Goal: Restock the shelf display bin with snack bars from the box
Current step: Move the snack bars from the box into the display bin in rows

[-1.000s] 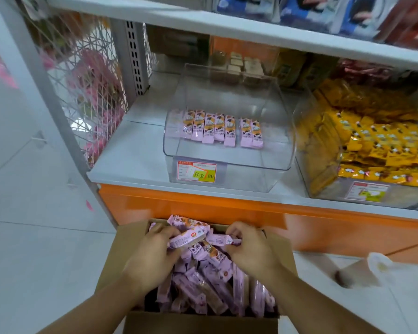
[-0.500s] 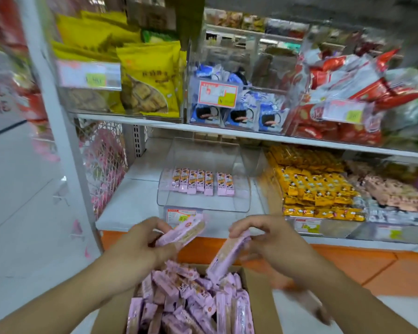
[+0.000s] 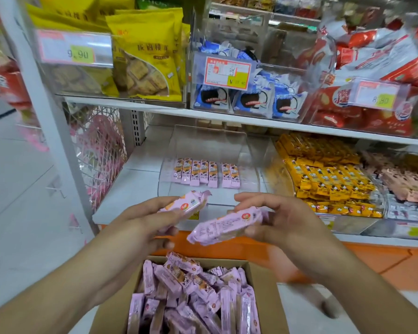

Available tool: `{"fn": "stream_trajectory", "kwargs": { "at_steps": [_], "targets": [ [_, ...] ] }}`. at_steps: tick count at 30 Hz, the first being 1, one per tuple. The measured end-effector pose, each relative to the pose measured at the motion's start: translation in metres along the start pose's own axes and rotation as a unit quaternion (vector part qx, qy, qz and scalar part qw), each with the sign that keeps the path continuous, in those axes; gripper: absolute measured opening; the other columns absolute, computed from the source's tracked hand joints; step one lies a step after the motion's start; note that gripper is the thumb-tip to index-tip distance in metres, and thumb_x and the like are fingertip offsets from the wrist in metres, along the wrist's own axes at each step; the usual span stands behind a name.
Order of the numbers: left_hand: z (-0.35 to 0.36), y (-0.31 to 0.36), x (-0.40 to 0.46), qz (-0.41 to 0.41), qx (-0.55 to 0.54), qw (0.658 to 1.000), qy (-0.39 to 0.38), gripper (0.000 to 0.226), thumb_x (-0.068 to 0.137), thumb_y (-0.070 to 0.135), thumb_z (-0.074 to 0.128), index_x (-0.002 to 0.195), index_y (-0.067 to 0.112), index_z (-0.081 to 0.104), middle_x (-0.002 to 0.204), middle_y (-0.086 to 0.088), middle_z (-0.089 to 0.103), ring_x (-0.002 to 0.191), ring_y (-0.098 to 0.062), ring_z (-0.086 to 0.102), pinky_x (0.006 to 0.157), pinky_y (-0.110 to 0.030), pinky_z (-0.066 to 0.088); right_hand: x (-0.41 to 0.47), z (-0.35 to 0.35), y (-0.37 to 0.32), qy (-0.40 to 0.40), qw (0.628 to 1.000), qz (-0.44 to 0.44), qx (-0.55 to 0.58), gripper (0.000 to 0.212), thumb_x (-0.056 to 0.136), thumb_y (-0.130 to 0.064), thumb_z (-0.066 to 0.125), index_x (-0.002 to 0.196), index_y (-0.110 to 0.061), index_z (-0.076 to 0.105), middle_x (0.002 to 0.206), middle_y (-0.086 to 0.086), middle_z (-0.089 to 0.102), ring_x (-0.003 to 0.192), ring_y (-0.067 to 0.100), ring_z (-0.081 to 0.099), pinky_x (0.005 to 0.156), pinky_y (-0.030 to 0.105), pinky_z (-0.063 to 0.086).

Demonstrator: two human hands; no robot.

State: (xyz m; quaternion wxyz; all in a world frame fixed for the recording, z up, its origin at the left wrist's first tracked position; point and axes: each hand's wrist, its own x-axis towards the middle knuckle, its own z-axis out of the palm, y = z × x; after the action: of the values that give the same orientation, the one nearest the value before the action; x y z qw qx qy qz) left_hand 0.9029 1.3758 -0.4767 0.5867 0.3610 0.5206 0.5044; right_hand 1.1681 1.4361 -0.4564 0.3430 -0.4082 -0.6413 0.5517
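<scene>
Both hands are up w/ a bar each, between the box and the shelf edge. Left hand (image 3: pixel 140 220) grips a pink snack bar (image 3: pixel 182 204), fingers curled round its near end, long axis running up and to the right so the free crimped end points at the bin. Right hand (image 3: pixel 282 218) pinches a second bar (image 3: pixel 225 226) by its right end; that one lies more crosswise, free end dipping down-left toward the box.

The display bin (image 3: pixel 210 145), clear plastic, sits on the lower shelf (image 3: pixel 130 189) straight ahead of the hands and a bit above them, open mouth facing the person. Inside, a single row of pink bars (image 3: pixel 206 174) stands side by side toward the back-middle of the bin floor, long axes front-to-back; front part of the floor and both side edges are bare. So the move is fwd and slightly up, over the bin's front lip. Left hand's bar looks nearer the lip and is already roughly lined up w/ the row; the right one prob. needs a turn first, though motion blur makes the exact angle hard to judge.

The box (image 3: pixel 263 297), cardboard, is directly below the hands at the frame's bottom edge, well filled w/ loose pink bars lying every which way. Restock is early: bin mostly empty.
</scene>
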Motion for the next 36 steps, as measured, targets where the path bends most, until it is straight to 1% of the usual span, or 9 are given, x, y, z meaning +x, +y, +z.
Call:
{"fn": "stream_trajectory", "kwargs": {
  "at_steps": [7, 12, 16, 19, 21, 28, 30, 33, 36],
  "targets": [
    [-0.001, -0.005, -0.003, 0.028, 0.085, 0.995, 0.042, 0.031, 0.087, 0.012, 0.078, 0.113, 0.028, 0.079, 0.127, 0.004, 0.071, 0.096, -0.03, 0.076, 0.104, -0.049, 0.055, -0.005, 0.002, 0.003, -0.038, 0.999, 0.013, 0.002, 0.036, 0.085, 0.027, 0.065, 0.101, -0.004, 0.075, 0.113, 0.019, 0.07, 0.101, 0.034, 0.074, 0.089, 0.044, 0.063],
    [0.001, -0.005, -0.008, 0.027, 0.065, 0.997, 0.04, 0.024, 0.092, 0.009, 0.072, 0.113, 0.019, 0.079, 0.12, -0.003, 0.076, 0.109, -0.032, 0.073, 0.108, -0.049, 0.052, -0.012, 0.004, 0.002, -0.033, 0.999, 0.017, 0.002, 0.01, 0.09, -0.007, 0.078, 0.098, -0.012, 0.075, 0.112, 0.014, 0.073, 0.105, 0.038, 0.073, 0.1, 0.048, 0.056],
    [0.004, -0.008, -0.012, 0.035, 0.029, 0.997, 0.057, 0.026, 0.093, 0.003, 0.069, 0.111, 0.018, 0.08, 0.119, -0.006, 0.076, 0.108, -0.035, 0.073, 0.11, -0.048, 0.05, -0.014, 0.009, 0.0, -0.006, 1.0, 0.008, -0.012, 0.037, 0.09, 0.003, 0.074, 0.118, -0.022, 0.069, 0.116, 0.004, 0.075, 0.112, 0.023, 0.069, 0.096, 0.039, 0.057],
    [0.006, -0.009, -0.015, 0.023, 0.01, 0.998, 0.051, 0.032, 0.085, 0.012, 0.083, 0.116, 0.023, 0.079, 0.119, -0.001, 0.078, 0.111, -0.024, 0.074, 0.113, -0.044, 0.046, -0.012, 0.013, 0.003, 0.03, 0.999, 0.027, 0.006, 0.041, 0.084, 0.003, 0.082, 0.113, -0.024, 0.073, 0.122, -0.001, 0.072, 0.109, 0.019, 0.069, 0.093, 0.031, 0.059],
    [0.009, -0.012, -0.016, 0.023, 0.03, 0.999, 0.033, 0.039, 0.077, 0.023, 0.087, 0.116, 0.025, 0.08, 0.119, 0.0, 0.078, 0.119, -0.019, 0.07, 0.115, -0.045, 0.043, -0.011, 0.017, 0.007, 0.036, 0.997, 0.051, 0.038, 0.042, 0.076, -0.006, 0.088, 0.112, -0.024, 0.075, 0.127, 0.006, 0.07, 0.106, 0.027, 0.071, 0.1, 0.041, 0.058],
    [0.015, -0.015, -0.012, 0.003, 0.117, 0.993, -0.022, 0.026, 0.079, 0.013, 0.088, 0.103, 0.013, 0.08, 0.106, -0.007, 0.08, 0.105, -0.025, 0.075, 0.099, -0.037, 0.052, -0.009, 0.031, 0.013, 0.031, 0.979, 0.084, 0.185, 0.039, 0.084, 0.012, 0.074, 0.121, 0.001, 0.069, 0.121, 0.03, 0.069, 0.117, 0.041, 0.069, 0.106, 0.045, 0.056],
    [0.013, -0.016, -0.01, -0.017, 0.141, 0.989, -0.041, 0.036, 0.073, 0.008, 0.092, 0.104, 0.009, 0.076, 0.101, -0.011, 0.08, 0.101, -0.027, 0.075, 0.095, -0.036, 0.055, -0.008, 0.034, 0.014, 0.045, 0.982, 0.08, 0.163, 0.036, 0.082, 0.005, 0.079, 0.115, -0.007, 0.073, 0.114, 0.025, 0.072, 0.112, 0.038, 0.072, 0.105, 0.047, 0.056],
    [0.018, -0.015, -0.011, -0.036, 0.182, 0.98, -0.07, 0.054, 0.069, 0.017, 0.091, 0.118, 0.018, 0.069, 0.105, -0.008, 0.08, 0.102, -0.032, 0.076, 0.101, -0.051, 0.056, -0.007, 0.041, 0.016, 0.059, 0.989, 0.075, 0.117, 0.022, 0.088, 0.002, 0.077, 0.103, -0.013, 0.075, 0.093, 0.007, 0.075, 0.091, 0.02, 0.073, 0.082, 0.032, 0.057],
    [0.023, -0.013, -0.009, -0.034, 0.19, 0.979, -0.068, 0.048, 0.08, 0.024, 0.09, 0.122, 0.03, 0.068, 0.109, 0.0, 0.08, 0.102, -0.032, 0.076, 0.097, -0.059, 0.056, -0.007, 0.046, 0.019, 0.073, 0.992, 0.068, 0.077, 0.02, 0.087, -0.005, 0.081, 0.103, -0.015, 0.075, 0.087, 0.001, 0.074, 0.087, 0.013, 0.072, 0.076, 0.022, 0.055]
  ]
}}
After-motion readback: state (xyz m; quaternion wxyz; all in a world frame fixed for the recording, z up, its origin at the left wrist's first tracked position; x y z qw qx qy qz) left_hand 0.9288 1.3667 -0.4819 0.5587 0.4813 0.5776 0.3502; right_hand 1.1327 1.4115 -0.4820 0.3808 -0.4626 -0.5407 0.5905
